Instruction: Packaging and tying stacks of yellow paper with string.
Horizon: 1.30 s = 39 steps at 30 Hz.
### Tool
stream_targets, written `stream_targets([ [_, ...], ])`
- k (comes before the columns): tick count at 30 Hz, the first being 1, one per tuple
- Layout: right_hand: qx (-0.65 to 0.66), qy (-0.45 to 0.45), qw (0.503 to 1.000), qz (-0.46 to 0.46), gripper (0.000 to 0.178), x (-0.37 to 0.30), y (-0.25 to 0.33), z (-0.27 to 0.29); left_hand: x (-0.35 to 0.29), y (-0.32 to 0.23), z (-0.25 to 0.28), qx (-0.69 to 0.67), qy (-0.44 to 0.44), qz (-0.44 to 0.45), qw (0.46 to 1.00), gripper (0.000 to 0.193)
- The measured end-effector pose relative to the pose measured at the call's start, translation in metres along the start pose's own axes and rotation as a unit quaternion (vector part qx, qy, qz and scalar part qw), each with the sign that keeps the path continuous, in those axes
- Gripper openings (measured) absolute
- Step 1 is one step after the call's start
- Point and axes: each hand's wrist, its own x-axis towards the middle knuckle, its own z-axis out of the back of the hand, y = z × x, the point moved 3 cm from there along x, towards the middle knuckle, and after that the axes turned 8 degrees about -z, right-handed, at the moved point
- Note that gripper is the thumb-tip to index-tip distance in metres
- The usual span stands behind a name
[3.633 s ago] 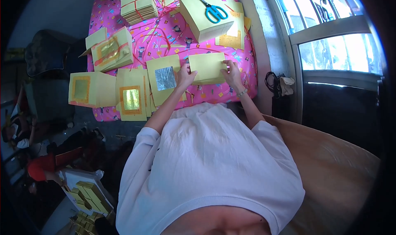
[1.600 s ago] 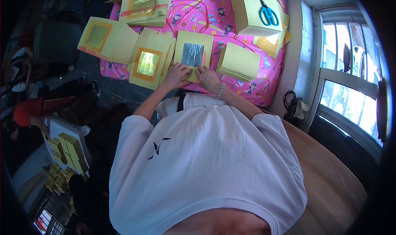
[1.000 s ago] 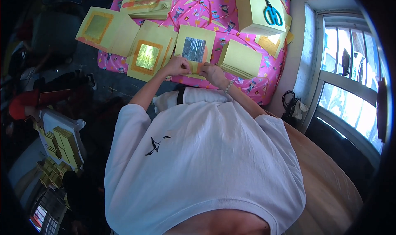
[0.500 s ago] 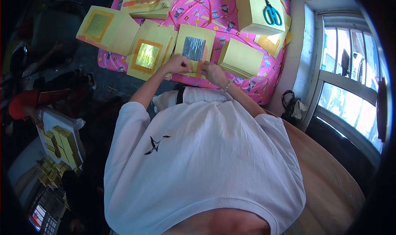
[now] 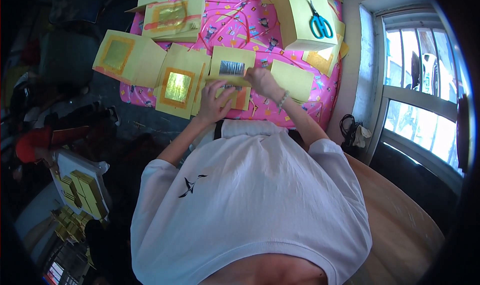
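Observation:
A yellow paper sheet with a silver foil square (image 5: 231, 66) lies in front of me on the table. Its near part appears lifted into a narrow yellow edge (image 5: 224, 79) between my hands, with silver and orange paper (image 5: 241, 96) showing below. My right hand (image 5: 263, 83), a bracelet on its wrist, is closed on the right end of that raised edge. My left hand (image 5: 215, 104) has its fingers spread at the left end, fingertips close to the paper; whether they touch it, I cannot tell. Beside my right hand lies a stack of plain yellow paper (image 5: 292, 81).
More foil-square papers (image 5: 176, 87) lie to the left. A tall yellow paper stack (image 5: 305, 22) with teal-handled scissors (image 5: 320, 26) on top stands at the back right. Red strings (image 5: 245, 22) cross the pink patterned tablecloth (image 5: 325, 97). A person in red (image 5: 32, 146) is at far left.
My left hand has opened and come nearer to me. The paper's near edge, low and flat before, is raised between my hands. The view has tilted, so the table sits lower.

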Motion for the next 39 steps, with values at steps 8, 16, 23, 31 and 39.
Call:
stream_targets([
  [8, -0.046, -0.006, 0.997, -0.065, 0.028, 0.078, -0.042, 0.028, 0.039, 0.033, -0.046, 0.053, 0.072, 0.026, 0.996, 0.062],
  [16, -0.072, 0.022, 0.992, -0.105, 0.025, 0.102, -0.055, 0.002, 0.040, 0.068, -0.077, 0.041, 0.160, 0.088, 0.982, 0.071],
  [23, -0.067, -0.029, 0.997, -0.017, 0.030, 0.111, -0.058, -0.034, 0.050, 0.071, -0.080, 0.037, 0.190, 0.093, 0.977, 0.075],
  [31, -0.061, -0.003, 0.998, -0.032, 0.036, 0.111, -0.046, -0.032, 0.048, 0.076, -0.085, 0.039, 0.199, 0.117, 0.972, 0.070],
  [39, -0.094, -0.020, 0.995, -0.024, 0.040, 0.121, -0.044, -0.046, 0.049, 0.076, -0.088, 0.029, 0.196, 0.122, 0.973, 0.068],
])
